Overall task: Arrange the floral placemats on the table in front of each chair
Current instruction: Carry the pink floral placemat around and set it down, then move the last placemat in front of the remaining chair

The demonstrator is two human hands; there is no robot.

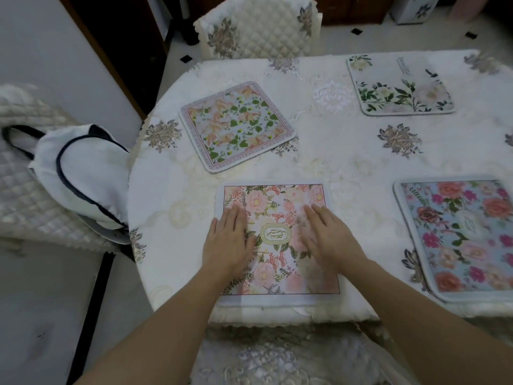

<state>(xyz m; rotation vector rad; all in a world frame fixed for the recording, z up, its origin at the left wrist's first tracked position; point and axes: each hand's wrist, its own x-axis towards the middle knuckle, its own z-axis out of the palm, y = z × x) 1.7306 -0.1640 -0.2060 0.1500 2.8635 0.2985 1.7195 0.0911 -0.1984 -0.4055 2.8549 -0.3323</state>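
Both hands flat and open, palms down on the pink placemat (277, 240) at the near edge of the table (347, 168). Left hand (229, 243) pressing on its left side, right hand (330, 240) on the right half, fingers spread, a bit blurred. Gripping nothing, just lying on top. Gold oval label showing between them.

Three more floral placemats out: peach-and-green placemat (237, 125) toward the far left edge, turned at an angle, in front of the quilted chair (258, 29); white-and-green placemat (399, 86) toward the far right; blue placemat (460, 234) with red and pink roses at the near right edge, partly cut off by the frame. All apart from each other on the embroidered cream tablecloth.

Off the table's left edge, a white bag (80, 173) with dark trim sitting on another quilted chair seat.
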